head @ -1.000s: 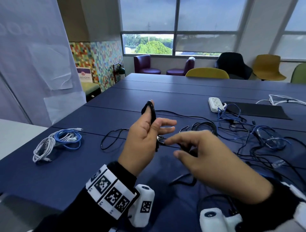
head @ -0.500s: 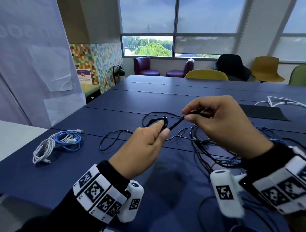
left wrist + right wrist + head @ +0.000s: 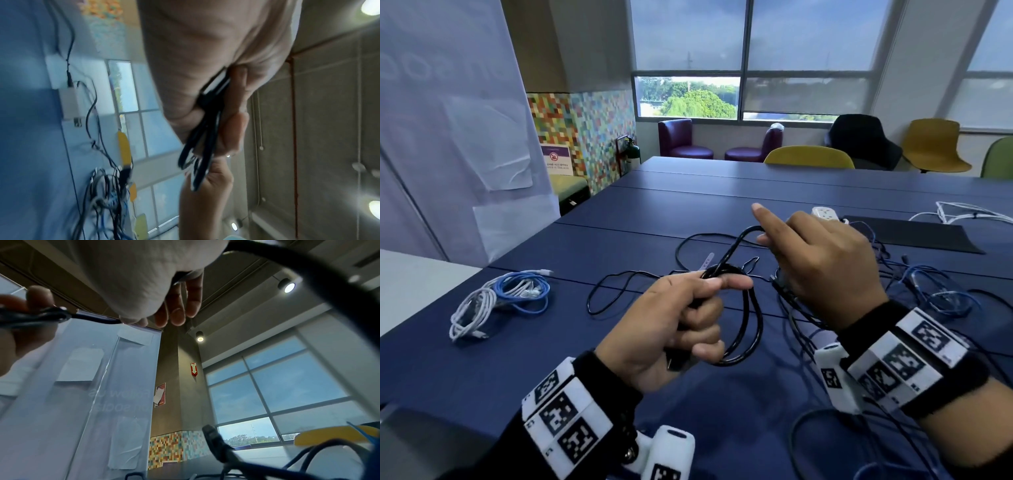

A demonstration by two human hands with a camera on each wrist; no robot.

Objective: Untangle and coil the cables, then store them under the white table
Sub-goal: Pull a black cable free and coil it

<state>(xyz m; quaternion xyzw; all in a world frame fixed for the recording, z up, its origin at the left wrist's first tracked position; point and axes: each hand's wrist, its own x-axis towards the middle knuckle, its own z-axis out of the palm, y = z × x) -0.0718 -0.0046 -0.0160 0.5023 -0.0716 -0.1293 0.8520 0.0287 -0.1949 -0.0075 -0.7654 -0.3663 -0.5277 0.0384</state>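
Blue tabletop [image 3: 722, 205]: big tangle of black and blue cables [image 3: 914, 291] at right edge, untouched. 1 white-and-blue bundle [image 3: 500, 301] coiled near left edge, not stored. Left hand [image 3: 671, 325] grips black cable [image 3: 743, 322] loops mid-coil; right hand [image 3: 822, 270] pinches its next loop, index finger out.

Two hands [image 3: 674, 329], one power strip [image 3: 825, 215], one dark mat [image 3: 914, 236], two coiled cable bundles [image 3: 500, 301].
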